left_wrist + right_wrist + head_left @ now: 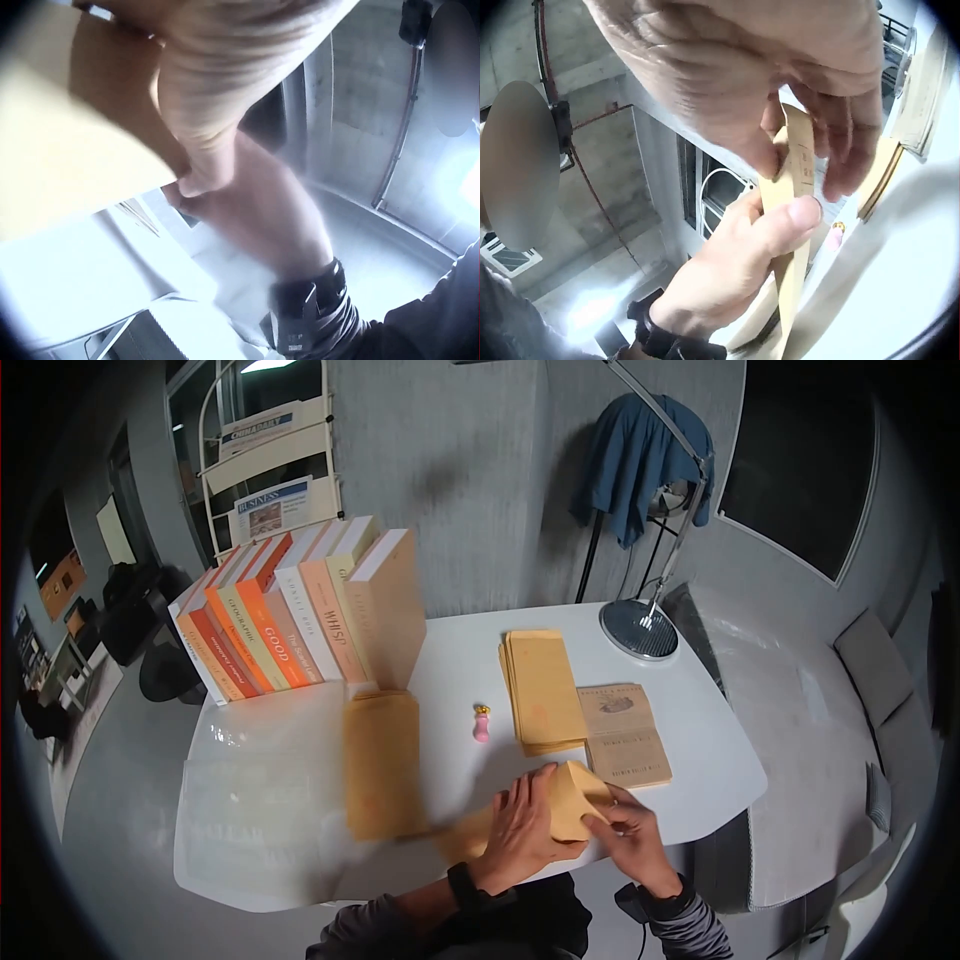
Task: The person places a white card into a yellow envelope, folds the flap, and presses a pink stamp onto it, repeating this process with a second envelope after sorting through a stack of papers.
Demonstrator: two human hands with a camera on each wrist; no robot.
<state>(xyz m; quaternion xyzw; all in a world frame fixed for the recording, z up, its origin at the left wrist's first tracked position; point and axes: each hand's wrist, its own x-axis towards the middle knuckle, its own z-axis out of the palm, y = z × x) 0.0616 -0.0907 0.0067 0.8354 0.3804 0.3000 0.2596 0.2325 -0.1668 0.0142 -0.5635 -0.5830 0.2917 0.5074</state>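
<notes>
Above the table's near edge, both hands hold a brown paper envelope (574, 800). My left hand (520, 826) grips it from the left, its thumb over the near edge. My right hand (634, 834) pinches the right end between thumb and fingers. Seen from the right wrist, the envelope (798, 169) is nearly edge-on, with the left thumb pressed on it and printed marks near its top. The left wrist view has its broad tan face (67, 157) up close. Beyond the hands lies a small pink bottle with a yellow cap (482, 725).
A stack of brown envelopes (545, 695) overlaps a printed brown booklet (626, 740). Another brown stack (382, 765) lies on the left, beside a clear plastic sheet (255, 810). A row of books (285, 615) stands at the back left, a lamp base (638, 630) at the back right.
</notes>
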